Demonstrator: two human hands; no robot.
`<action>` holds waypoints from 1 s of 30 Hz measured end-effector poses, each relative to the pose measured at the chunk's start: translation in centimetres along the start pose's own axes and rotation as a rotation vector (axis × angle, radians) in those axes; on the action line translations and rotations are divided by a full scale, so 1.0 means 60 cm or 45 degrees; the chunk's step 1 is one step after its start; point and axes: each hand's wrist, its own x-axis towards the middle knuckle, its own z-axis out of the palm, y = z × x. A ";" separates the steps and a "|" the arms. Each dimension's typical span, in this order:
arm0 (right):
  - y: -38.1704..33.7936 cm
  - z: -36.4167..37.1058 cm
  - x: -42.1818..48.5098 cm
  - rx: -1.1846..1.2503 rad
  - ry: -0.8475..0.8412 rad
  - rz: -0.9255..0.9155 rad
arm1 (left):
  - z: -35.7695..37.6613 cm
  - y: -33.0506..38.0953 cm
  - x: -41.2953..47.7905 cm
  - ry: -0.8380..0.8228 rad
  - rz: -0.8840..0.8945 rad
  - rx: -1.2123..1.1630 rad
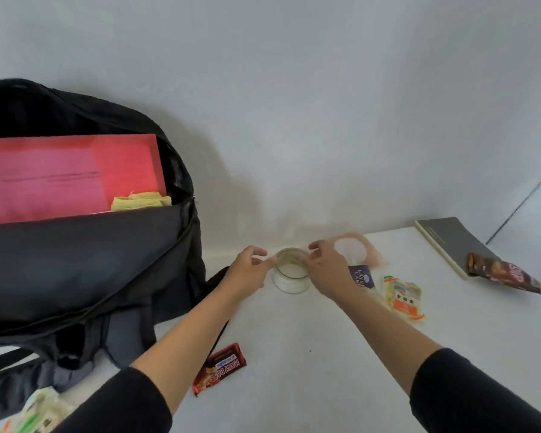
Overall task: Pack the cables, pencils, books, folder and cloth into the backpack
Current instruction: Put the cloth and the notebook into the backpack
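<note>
Both hands are at the glass jar (292,273) on the white table (325,385): from my feed the left hand (247,273) pinches the left side of its rim with curled fingers, and the right hand (328,270) grips the right side, fingers bent over the edge. Inside the jar I make out a pale yellowish band below the rim and something whitish at the bottom, too blurred to name. To the left stands the black backpack (91,260) with its main compartment open; a pink folder (75,176) stands upright in it, and a folded yellow cloth (141,201) is tucked in front of the folder at its right end. At the far right a grey notebook (444,239) lies on the table, with a brown snack packet (506,273) across its near end. Just right of the right hand sit a pink packet (369,251), a purple packet (361,276) and an orange-and-yellow packet (405,298). A red chocolate bar (221,368) lies near, between my view of the forearms, beside the backpack's straps, and a green-and-white packet (41,410) shows at the near left corner.
</note>
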 end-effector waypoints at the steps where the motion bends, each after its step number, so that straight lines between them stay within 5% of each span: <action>1: 0.013 0.000 0.006 -0.056 -0.019 -0.003 | 0.018 -0.013 0.015 0.007 -0.067 -0.003; 12: 0.065 0.001 0.051 -0.316 -0.222 -0.127 | 0.088 -0.053 0.077 0.087 -0.140 0.263; 22: -0.027 -0.053 0.014 0.451 -0.166 -0.154 | 0.035 0.057 -0.002 0.263 0.149 0.105; 30: -0.186 -0.068 -0.033 1.020 -0.287 -0.263 | -0.113 0.147 -0.133 0.408 0.499 0.339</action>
